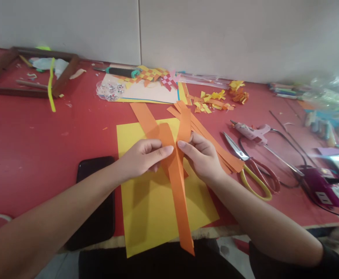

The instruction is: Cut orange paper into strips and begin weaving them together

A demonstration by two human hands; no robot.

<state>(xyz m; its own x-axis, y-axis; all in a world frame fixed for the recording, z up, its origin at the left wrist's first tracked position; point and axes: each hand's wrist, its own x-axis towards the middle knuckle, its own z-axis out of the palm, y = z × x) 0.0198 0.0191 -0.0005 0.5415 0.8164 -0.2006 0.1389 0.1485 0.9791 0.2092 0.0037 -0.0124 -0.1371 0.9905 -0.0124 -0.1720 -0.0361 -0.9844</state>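
Between my two hands is a folded orange paper strip (pixel 179 193), its long end hanging toward the table's front edge. My left hand (pixel 146 155) pinches it from the left, thumb on top. My right hand (pixel 201 155) grips its other side, near an upward-pointing end, with the thumb close to the left thumb. Beneath the hands lies a yellow paper sheet (pixel 146 209), partly over the front edge. Another orange strip (pixel 143 118) lies slanted on the sheet, partly hidden by the left hand. More loose orange strips (pixel 224 153) are fanned out beyond the right hand.
Right of the sheet are scissors (pixel 249 162), a pink glue gun (pixel 253 131) with a cord and a purple box (pixel 329 190). A black phone-like slab (pixel 96 205) lies under my left forearm. Paper scraps (pixel 212 100), a cutter (pixel 123 72) and a wooden frame (pixel 15 92) lie along the wall.
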